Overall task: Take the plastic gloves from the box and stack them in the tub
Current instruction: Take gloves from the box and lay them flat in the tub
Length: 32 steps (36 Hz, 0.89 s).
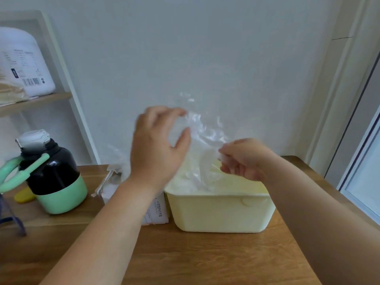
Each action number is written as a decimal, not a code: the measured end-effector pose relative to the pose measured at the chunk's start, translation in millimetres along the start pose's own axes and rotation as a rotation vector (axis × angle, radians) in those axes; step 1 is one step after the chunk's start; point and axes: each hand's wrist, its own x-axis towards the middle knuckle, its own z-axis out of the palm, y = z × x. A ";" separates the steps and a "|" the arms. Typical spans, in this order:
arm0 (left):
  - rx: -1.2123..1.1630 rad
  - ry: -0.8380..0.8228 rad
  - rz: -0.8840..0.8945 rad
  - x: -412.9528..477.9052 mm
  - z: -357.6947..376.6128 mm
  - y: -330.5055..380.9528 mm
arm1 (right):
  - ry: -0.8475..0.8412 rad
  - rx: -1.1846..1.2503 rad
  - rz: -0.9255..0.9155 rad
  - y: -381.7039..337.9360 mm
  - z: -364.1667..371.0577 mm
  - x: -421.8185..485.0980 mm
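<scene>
Glove of clear, crinkled plastic, up in the air over the back half of the tub, between both hands. Hangs crumpled rather than flat, lower end reaching down into the tub. Right hand low at the glove's right edge, just above the tub's far rim: fingers curled in, thumb and fingertips pinching a whitish fold of the film. Left hand higher and to the left, back toward the camera, fingers bent at the top against the film, thumb held well apart from them. Blurred at the fingertips; cannot tell whether gripping the glove or only touching it.

Pale yellow tub on the wooden table, near the wall, with stacked gloves already inside as a cloudy white layer close to the rim. Box just beside the tub's left wall, white card with dark print on the end, mostly hidden behind the left forearm. Loose film bulging out of its torn top.

Farther left on the table, black-and-mint drinking bottle with grey cap and green carry loop, upright; small yellow object at its foot, too blurred to name. Above, wooden shelf bearing white package with barcode.
</scene>
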 end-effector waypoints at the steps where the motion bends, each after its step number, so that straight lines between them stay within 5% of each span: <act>1: -0.011 -0.191 -0.031 -2.2 4.6 1.6 | 0.053 -0.105 0.009 5.9 -4.3 3.0; 8: 0.276 -1.086 -0.045 -12.2 37.8 6.2 | 0.254 -0.568 -0.014 24.8 -27.2 14.5; 13: 0.405 -1.322 0.008 0.7 57.1 1.9 | 0.257 -0.813 0.017 26.7 -28.7 9.5; 20: 0.562 -1.443 -0.021 -4.5 78.9 -4.6 | 0.143 -1.234 0.037 28.2 -28.9 8.7; 27: 0.336 -1.493 -0.118 -10.3 80.2 -15.8 | 0.057 -1.537 0.128 30.2 -24.5 12.4; 32: 0.129 -1.398 -0.177 -8.5 72.3 -17.0 | 0.106 -1.584 -0.207 20.2 -14.8 13.6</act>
